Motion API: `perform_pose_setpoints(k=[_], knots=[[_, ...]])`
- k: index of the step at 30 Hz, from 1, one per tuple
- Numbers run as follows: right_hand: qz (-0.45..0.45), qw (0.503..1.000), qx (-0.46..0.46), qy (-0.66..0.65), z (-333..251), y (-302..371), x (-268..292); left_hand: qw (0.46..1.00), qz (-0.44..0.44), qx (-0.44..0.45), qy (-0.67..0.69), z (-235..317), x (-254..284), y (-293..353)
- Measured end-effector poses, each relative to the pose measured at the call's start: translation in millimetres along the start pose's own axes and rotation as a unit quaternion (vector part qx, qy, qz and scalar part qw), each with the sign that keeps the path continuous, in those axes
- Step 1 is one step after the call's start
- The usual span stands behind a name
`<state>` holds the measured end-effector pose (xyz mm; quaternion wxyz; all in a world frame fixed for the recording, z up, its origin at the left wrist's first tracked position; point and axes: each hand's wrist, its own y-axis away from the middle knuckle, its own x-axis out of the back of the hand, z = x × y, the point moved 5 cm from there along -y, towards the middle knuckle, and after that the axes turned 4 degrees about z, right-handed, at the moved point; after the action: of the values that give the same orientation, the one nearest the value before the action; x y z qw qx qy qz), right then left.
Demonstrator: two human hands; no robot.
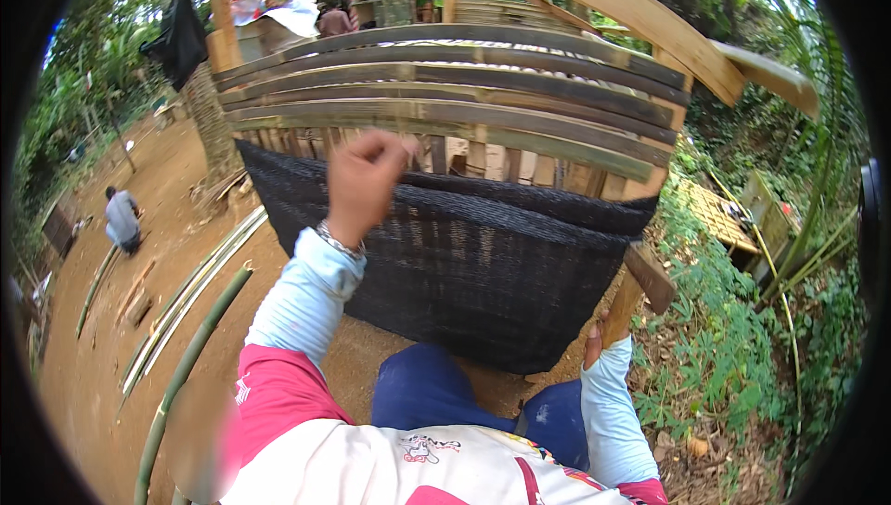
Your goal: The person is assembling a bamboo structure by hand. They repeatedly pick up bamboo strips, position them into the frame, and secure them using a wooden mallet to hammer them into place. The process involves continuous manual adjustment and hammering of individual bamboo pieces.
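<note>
Slat wall (445, 110), bamboo, crosswise strips. Mesh (483, 268), black, draped across the wall's lower part, before the wearer. Wooden piece (624, 305), brown, at the mesh's lower right. Left hand (367, 180), raised before slats and mesh, fingers curled narrow, contents indiscernible. Right hand (595, 345), beside the wooden piece; cannot tell its grip.

Left hand (364, 185): blurred; anything held was indistinct. Right hand (595, 347): mostly hidden; its grip beside the brown wooden piece (652, 279) was unclear. Black netting (483, 268): partly hid the slatted wall (445, 73). Bamboo pole (200, 333): was cut off by the lower edge. Distant person (122, 217): hands too small to tell.
</note>
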<state>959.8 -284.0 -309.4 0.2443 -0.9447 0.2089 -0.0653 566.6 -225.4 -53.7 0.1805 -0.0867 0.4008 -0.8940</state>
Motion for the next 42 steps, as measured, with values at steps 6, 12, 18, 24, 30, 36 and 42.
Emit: perform_pose_setpoints(k=[6,12,18,24,30,36,42], knots=[[-0.167,0.978,-0.102,0.078,-67.1,13.0,-42.8,0.746,-0.516,0.223,-0.357,-106.3,51.3,144.1],[-0.390,0.833,-0.188,0.345,-135.5,46.8,-37.9,0.674,-0.088,0.731,0.051,-115.5,129.7,259.7],[-0.538,0.701,-0.238,0.403,-214.9,38.7,-58.5,0.484,0.349,0.740,0.312,17.3,103.3,304.9],[-0.614,0.699,-0.122,0.347,-295.7,3.6,-98.4,0.506,0.264,0.786,0.237,122.3,101.2,219.1],[-0.599,0.746,-0.081,0.278,-361.7,-15.2,-148.8,0.599,0.170,0.747,0.232,134.0,94.8,157.2],[-0.589,0.761,-0.065,0.264,-407.7,-21.8,-197.2,0.733,0.001,0.646,0.215,157.6,90.0,79.3],[-0.691,0.664,-0.084,0.272,-447.3,-43.0,-238.2,0.763,0.132,0.624,0.100,134.1,108.7,50.8]])
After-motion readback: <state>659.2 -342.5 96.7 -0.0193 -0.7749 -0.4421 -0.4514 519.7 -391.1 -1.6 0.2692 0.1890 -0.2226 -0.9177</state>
